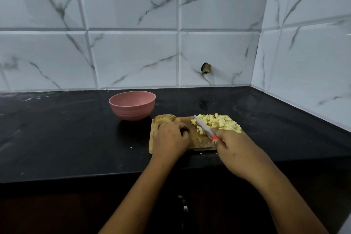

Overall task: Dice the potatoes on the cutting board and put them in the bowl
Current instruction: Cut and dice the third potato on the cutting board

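Evidently dicing is well along: the right hand (pixel 235 150) grips the knife (pixel 204 128), blade slanting over the board (pixel 201 143) beside a heap of dice (pixel 218 122), while the left hand (pixel 171 138) lies curled on the board, though I cannot tell whether it holds anything. A skin-on potato (pixel 164 118) waits at the far left corner. It likely needs cutting next, before anything goes into the bowl (pixel 132 105) just beyond.

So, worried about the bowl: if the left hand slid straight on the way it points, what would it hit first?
Probably the potato piece at the far edge of the board, just beyond the left hand. The bowl sits further back and left, though depth is unclear.
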### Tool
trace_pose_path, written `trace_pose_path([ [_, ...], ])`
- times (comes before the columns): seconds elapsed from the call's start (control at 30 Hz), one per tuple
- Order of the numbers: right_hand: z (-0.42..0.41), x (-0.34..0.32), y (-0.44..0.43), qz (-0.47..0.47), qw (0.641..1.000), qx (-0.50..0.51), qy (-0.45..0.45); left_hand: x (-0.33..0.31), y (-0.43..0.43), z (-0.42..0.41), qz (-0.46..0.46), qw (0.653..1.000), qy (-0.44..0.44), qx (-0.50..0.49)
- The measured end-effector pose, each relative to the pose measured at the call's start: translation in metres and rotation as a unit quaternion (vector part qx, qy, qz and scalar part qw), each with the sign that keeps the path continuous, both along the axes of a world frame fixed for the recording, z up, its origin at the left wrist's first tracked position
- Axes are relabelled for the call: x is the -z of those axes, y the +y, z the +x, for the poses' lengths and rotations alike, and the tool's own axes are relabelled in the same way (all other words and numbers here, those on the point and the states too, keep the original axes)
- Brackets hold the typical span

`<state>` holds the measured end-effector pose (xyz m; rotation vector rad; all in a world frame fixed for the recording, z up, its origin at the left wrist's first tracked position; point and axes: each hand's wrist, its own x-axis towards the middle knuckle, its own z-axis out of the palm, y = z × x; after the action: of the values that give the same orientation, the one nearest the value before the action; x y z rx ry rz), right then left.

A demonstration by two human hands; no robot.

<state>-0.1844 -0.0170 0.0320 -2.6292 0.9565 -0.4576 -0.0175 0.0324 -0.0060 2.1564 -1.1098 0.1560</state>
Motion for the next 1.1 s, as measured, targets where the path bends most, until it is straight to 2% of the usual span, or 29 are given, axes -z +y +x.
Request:
trace_pose_path([
  [0.1, 0.01, 0.01, -0.01, 0.055, 0.997, -0.014, -0.048, 0.004, -0.003, 0.001, 0.009, 1.0, -0.008, 0.024],
  [0.2, 0.013, 0.015, -0.011, 0.07, 0.994, -0.011, -0.081, 0.005, -0.004, 0.002, -0.009, 1.0, -0.017, 0.017],
  [0.37, 0.014, 0.013, -0.005, 0.089, 0.992, -0.015, -0.087, 0.008, -0.006, 0.002, -0.04, 0.998, -0.055, 0.012],
  [0.67, 0.004, 0.006, 0.012, -0.008, 0.999, 0.002, 0.051, 0.014, -0.007, 0.006, -0.088, 0.994, -0.07, -0.003],
  [0.87, 0.015, -0.004, 0.036, -0.093, 0.987, 0.014, 0.133, 0.013, -0.008, 0.006, -0.076, 0.992, -0.094, -0.021],
  [1.0, 0.035, -0.01, 0.051, -0.084, 0.978, 0.009, 0.193, 0.008, -0.008, 0.005, -0.052, 0.993, -0.102, -0.028],
  [1.1, 0.043, -0.01, 0.052, -0.088, 0.976, 0.009, 0.199, 0.006, -0.007, 0.004, -0.043, 0.993, -0.103, -0.033],
])
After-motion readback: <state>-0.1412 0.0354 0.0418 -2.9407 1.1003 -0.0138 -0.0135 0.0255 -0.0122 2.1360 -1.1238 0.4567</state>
